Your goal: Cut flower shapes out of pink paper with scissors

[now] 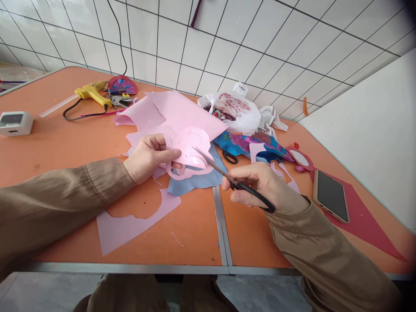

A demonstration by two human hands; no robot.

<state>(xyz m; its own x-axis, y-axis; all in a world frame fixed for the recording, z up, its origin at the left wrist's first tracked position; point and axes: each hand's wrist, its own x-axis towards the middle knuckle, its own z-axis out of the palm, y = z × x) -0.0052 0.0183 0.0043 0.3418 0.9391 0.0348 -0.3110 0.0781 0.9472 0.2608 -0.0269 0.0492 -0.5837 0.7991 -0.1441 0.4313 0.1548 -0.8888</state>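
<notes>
My left hand [147, 157] pinches a pink sheet cut-out [191, 141] with curved edges and drawn lines, holding it above the table. In my right hand [260, 186] is a pair of black-handled scissors [242, 184], its blades pointing left at the cut-out's right part. The blades look nearly closed; whether the sheet lies between them I cannot tell. Beneath the cut-out lies a blue-grey sheet [182, 185]. Larger pink sheets [185, 108] are stacked just behind. A pink offcut [136, 225] with a curved notch rests near the front edge.
A yellow glue gun [94, 93], keys [121, 101] and a white box [16, 123] sit at the left. Behind are a plastic bag [242, 112] and patterned blue fabric [250, 145]. To the right, a phone [331, 195] lies on a red sheet [367, 225], near a small mirror [300, 158].
</notes>
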